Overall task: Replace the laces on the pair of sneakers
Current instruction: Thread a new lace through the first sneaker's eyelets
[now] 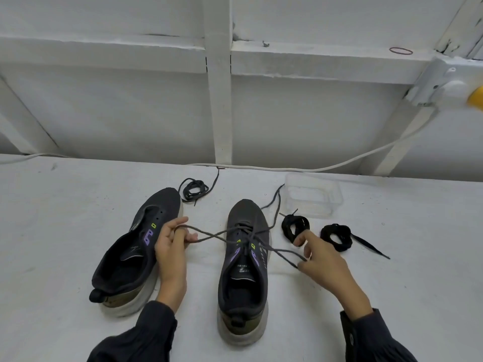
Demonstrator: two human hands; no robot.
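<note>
One view, head camera: the whole scene lies on a white desk (78, 205), seen from above the hands.
Upright dark grey mesh sneaker (243, 215): stands between the hands, toe away from the person, so its eyelets face up for working.
Worn grey lace (209, 235): threaded through that sneaker's upper eyelets; strands are drawn out to both sides, and one tail trails past the toe.
Left grip (171, 246): fingers curled round the lace strand pulled leftward.
Right grip (322, 259): thumb and fingers pinch the rightward strand; forefinger extended.
Step, as judged: the old lace is being pulled out, held taut to slide.
Second dark grey sneaker (122, 259): tipped on its side at the left, no lace visible in its eyelets.
Loose coil of dark grey lace (194, 190): just beyond that sneaker's toe, probably discarded.
Two black coiled laces (287, 223) (326, 235): just right of the upright sneaker, likely placed within reach as replacements.
Clear plastic rectangular tub (337, 194): behind the black coils; no contents can be made out, and the grey tail lies outside its near corner.
</note>
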